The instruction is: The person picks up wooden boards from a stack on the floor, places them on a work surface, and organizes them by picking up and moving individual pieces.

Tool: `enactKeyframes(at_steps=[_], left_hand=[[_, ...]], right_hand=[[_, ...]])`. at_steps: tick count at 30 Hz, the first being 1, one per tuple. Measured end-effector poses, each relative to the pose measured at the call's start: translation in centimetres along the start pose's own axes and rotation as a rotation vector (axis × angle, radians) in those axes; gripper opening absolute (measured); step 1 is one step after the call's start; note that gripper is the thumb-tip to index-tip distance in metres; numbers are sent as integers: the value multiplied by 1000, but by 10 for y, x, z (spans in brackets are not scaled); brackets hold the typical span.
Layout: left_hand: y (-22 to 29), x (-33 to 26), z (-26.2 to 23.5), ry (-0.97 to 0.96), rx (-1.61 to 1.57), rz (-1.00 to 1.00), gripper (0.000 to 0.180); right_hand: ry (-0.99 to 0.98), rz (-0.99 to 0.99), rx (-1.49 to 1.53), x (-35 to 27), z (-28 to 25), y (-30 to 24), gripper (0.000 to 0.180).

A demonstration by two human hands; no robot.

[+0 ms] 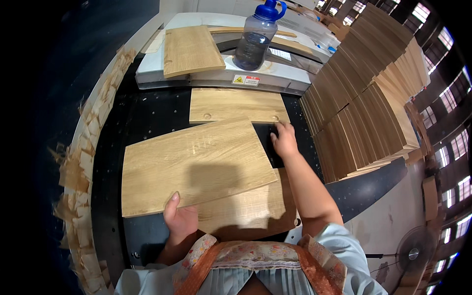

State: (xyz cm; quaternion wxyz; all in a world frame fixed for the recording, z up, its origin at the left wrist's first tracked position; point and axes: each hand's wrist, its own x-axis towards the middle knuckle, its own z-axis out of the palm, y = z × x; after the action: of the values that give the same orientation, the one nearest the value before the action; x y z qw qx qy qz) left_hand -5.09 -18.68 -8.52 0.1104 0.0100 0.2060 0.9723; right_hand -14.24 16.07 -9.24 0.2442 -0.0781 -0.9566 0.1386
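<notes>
A rectangular wood-grain panel lies tilted across the middle, with my left hand closed on its near edge, thumb on top and fingers hidden beneath. Beyond it, flat on the black table, is a second wood-grain panel with two round holes near its front edge. My right hand reaches to that panel's front right corner, fingertips at the edge by the hole and thumb apart from them. Under the held panel, another wood-grain panel lies close to my body, partly covered.
A tall stack of panels stands on the right. On the white machine housing at the back are a blue-lidded water bottle and a loose panel. Torn brown tape lines the left edge. A fan stands lower right.
</notes>
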Motion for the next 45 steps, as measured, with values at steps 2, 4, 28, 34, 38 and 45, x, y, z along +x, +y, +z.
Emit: enactKeyframes(at_steps=[2,4,28,34,38,45], left_hand=[[1,2,-3,18,36,25,47],[2,2,2,68,55,34,48],[27,53,33,117,33,17,47],[19,120,22,320,30,-117,38],[25,151,9,399,156,-186,47],[44,114,24,99,434,-430,50]], right_hand=[[-25,33,-140,20,11,13,38],[-92,94,-158,26,22,21,34],[-261,-155,450,-221,-170,3,12],[196,305,292,-273,-172,53,8],[348,508,191,-305,-153,96,6],[340,415,-49,-299,-138,92,8]])
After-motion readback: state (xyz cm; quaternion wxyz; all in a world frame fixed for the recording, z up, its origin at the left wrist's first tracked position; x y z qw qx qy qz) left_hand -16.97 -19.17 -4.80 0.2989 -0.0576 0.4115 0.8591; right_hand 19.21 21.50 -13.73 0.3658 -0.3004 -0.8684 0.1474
